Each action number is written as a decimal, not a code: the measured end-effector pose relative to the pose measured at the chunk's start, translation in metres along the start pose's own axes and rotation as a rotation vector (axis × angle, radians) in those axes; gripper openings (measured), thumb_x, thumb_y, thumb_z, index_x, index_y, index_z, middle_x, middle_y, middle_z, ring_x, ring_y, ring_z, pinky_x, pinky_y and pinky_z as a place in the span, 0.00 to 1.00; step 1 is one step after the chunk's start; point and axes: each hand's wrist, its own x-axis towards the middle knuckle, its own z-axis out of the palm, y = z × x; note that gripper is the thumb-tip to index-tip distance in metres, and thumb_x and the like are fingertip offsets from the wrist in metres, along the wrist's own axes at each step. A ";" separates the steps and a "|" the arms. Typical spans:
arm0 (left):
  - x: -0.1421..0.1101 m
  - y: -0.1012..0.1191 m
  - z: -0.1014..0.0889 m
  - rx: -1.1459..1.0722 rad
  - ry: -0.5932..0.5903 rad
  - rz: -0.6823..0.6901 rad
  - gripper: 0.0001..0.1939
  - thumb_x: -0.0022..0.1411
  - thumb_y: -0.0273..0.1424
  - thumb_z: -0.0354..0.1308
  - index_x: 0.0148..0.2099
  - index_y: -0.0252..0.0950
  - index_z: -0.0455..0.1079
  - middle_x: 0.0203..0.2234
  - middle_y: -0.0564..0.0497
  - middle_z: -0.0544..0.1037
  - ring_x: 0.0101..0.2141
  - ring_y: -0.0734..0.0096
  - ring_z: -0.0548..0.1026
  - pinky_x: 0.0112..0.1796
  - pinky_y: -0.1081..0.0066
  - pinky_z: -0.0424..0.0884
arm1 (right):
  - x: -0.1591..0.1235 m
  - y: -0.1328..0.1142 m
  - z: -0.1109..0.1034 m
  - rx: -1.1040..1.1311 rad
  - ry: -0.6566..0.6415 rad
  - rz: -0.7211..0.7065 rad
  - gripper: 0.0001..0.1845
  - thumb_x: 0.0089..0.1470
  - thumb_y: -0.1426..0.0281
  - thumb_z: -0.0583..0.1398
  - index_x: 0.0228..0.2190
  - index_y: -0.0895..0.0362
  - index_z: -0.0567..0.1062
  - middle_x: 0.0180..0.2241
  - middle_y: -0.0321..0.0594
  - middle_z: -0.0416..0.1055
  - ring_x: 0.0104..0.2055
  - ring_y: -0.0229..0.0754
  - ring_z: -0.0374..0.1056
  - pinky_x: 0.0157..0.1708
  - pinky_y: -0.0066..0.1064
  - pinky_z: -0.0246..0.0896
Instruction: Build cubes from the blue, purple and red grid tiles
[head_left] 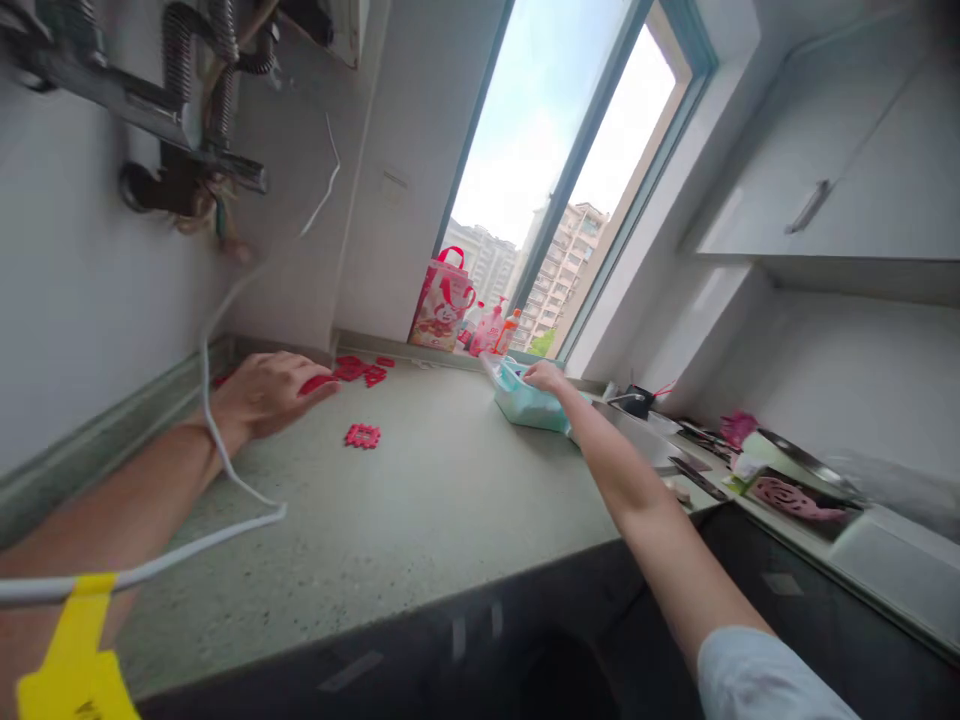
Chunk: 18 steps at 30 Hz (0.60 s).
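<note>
My left hand (266, 393) lies palm down on the grey countertop (420, 500) near the back wall, fingers closed over a red flat piece (316, 383). More red cut-out pieces (363, 371) lie just beyond it, and one red piece (363, 435) sits alone nearer to me. My right hand (544, 377) reaches far across and rests on the rim of a light teal container (525, 403); its fingers are bent over the edge.
A white cable (225, 460) with a yellow tag (71, 650) crosses my left forearm. On the window sill stand a pink gift bag (441, 303) and bottles (491, 326). To the right are a sink (645, 440), utensils and a pink item (795, 498).
</note>
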 end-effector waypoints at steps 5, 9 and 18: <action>-0.017 0.011 -0.009 -0.026 0.005 -0.206 0.40 0.75 0.59 0.31 0.61 0.40 0.74 0.53 0.45 0.79 0.54 0.56 0.73 0.55 0.56 0.64 | 0.040 0.032 0.021 0.052 0.054 -0.048 0.15 0.64 0.77 0.61 0.50 0.66 0.83 0.51 0.65 0.77 0.47 0.49 0.72 0.40 0.41 0.54; -0.032 0.010 -0.008 -0.012 0.035 -0.276 0.38 0.75 0.59 0.34 0.60 0.40 0.74 0.55 0.47 0.79 0.56 0.55 0.73 0.58 0.56 0.64 | 0.098 0.077 0.050 0.075 0.180 -0.114 0.13 0.63 0.71 0.66 0.47 0.61 0.85 0.48 0.62 0.79 0.39 0.45 0.72 0.38 0.41 0.51; -0.010 0.074 -0.006 0.131 0.043 -0.266 0.27 0.77 0.50 0.45 0.56 0.36 0.76 0.54 0.46 0.79 0.57 0.59 0.71 0.61 0.55 0.59 | 0.123 0.158 0.081 0.187 0.337 -0.222 0.33 0.71 0.52 0.53 0.27 0.58 0.86 0.57 0.64 0.73 0.46 0.45 0.74 0.38 0.44 0.57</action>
